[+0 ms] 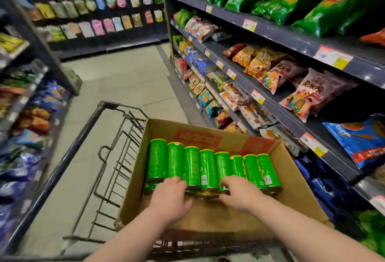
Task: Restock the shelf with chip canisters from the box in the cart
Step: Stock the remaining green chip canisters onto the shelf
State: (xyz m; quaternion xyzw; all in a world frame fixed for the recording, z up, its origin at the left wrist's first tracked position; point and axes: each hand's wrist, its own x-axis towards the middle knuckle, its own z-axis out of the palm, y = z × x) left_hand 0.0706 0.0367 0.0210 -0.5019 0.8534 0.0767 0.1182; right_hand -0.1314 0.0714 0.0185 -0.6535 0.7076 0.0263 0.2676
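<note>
Head view: the canisters point(208, 165) lie in a row in the box point(162, 130) in the cart point(82, 136). Left hand point(168, 195) and right hand point(239, 193), apart, lie over their near ends, likely to lift some; grip unclear.

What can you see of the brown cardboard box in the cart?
The brown cardboard box sits open-topped in the dark wire cart. A red printed panel marks its far flap. Eight green canisters lie side by side across its far half; its near floor is bare. The left hand and right hand reach in onto the canisters.
</note>
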